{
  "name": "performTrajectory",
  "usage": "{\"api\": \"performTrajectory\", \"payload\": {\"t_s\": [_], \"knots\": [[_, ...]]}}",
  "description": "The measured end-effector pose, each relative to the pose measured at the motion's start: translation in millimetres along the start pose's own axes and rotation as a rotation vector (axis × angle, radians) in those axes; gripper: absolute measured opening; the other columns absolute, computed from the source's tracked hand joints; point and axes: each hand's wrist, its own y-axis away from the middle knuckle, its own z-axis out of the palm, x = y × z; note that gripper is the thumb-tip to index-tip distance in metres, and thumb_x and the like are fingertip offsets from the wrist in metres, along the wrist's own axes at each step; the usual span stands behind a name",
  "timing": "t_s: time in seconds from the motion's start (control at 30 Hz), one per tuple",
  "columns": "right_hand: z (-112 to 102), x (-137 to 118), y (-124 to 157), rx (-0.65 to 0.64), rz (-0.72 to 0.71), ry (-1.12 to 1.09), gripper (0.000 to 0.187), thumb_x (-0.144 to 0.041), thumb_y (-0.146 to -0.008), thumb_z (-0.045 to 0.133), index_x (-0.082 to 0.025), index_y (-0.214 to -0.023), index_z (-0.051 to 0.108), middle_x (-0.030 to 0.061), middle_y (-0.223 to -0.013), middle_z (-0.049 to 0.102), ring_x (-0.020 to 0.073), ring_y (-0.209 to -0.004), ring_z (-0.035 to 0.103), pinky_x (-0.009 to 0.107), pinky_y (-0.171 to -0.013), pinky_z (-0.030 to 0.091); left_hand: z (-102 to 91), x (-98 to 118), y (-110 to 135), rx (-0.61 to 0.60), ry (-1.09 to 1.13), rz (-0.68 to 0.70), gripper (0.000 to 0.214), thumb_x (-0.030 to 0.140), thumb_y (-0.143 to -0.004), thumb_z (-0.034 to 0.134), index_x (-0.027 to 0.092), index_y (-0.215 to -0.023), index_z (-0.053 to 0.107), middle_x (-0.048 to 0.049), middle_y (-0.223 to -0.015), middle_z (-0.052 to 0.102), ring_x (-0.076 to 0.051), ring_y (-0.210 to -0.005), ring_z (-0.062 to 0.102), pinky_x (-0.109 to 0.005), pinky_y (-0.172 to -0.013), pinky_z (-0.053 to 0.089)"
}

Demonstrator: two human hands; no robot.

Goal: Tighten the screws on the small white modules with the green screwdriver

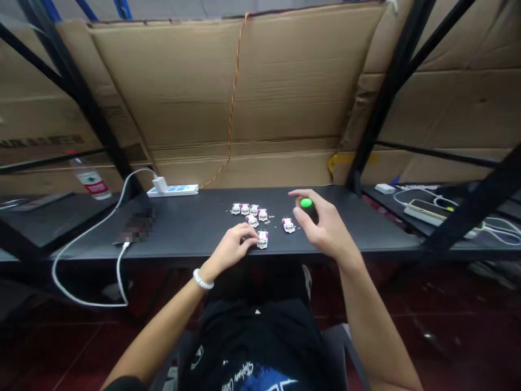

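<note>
Far to my left a water bottle (90, 182) lies on the lower shelf, out of the way, and a white cable (87, 231) loops off the front edge of the black table (195, 228) up to a charger in the white power strip (173, 190), which sits against the cardboard wall (260, 92), probably so the work area stays free. Nearer the middle, my left hand (233, 247), with a bead bracelet (202, 279) at the wrist, rests on the table with its fingers curled around one small white part (262, 239) at the front edge, pinning it in place so it does not slide. Just behind it a row of the same small white parts (249, 209) is laid out within easy reach, one more of them (288, 225) set apart to the right. My right hand (323, 225) is closed around a dark tool with a green top (306, 203), thumb and fingers wrapped about its body, held upright just above the table beside that lone part. Further right, on the neighbouring shelf, lie a phone (425, 209) and more white cords (500, 225).
</note>
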Motion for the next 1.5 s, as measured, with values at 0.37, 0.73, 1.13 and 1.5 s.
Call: {"api": "performTrajectory", "payload": {"t_s": [0.37, 0.73, 1.13, 1.5], "knots": [[-2.4, 3.0, -0.2, 0.082, -0.024, -0.016, 0.026, -0.029, -0.098, 0.06, -0.021, -0.121, 0.07, 0.004, -0.092, 0.068, 0.0204, -0.079, 0.062, 0.034, -0.08, 0.052, 4.0, 4.0, -0.3, -0.007, -0.006, -0.018, 0.013, 0.022, -0.096, 0.071, 0.019, -0.086, 0.079, -0.007, -0.097, 0.076, -0.02, -0.091, 0.07, -0.03, -0.078, 0.055], [-1.8, 2.0, -0.6, 0.075, -0.031, -0.012, 0.025, -0.027, -0.097, 0.061, -0.02, -0.119, 0.07, 0.0039, -0.091, 0.069, 0.0198, -0.077, 0.062, 0.034, -0.08, 0.052, 4.3, 2.7, -0.1, -0.002, -0.005, -0.029, 0.014, 0.021, -0.096, 0.07, 0.018, -0.086, 0.078, -0.0063, -0.093, 0.076, -0.018, -0.084, 0.069, -0.029, -0.077, 0.054], [-0.8, 0.8, -1.1, 0.073, -0.04, 0.015, 0.024, -0.026, -0.096, 0.06, -0.021, -0.118, 0.071, 0.005, -0.093, 0.071, 0.0215, -0.081, 0.064, 0.035, -0.081, 0.054, 7.5, 2.1, -0.3, 0.032, -0.002, -0.036, 0.013, 0.023, -0.095, 0.072, 0.019, -0.085, 0.079, -0.0063, -0.092, 0.076, -0.018, -0.082, 0.069, -0.029, -0.074, 0.055], [-3.5, 6.0, 1.0, 0.091, -0.049, -0.212, 0.045, -0.028, -0.097, 0.055, -0.025, -0.142, 0.056, 0.0057, -0.109, 0.064, 0.0212, -0.091, 0.063, 0.038, -0.084, 0.057, 3.3, 3.8, -1.2, -0.006, -0.076, 0.054, 0.011, 0.019, -0.095, 0.07, 0.02, -0.088, 0.079, -0.0116, -0.127, 0.078, -0.027, -0.118, 0.074, -0.043, -0.105, 0.059]]}}
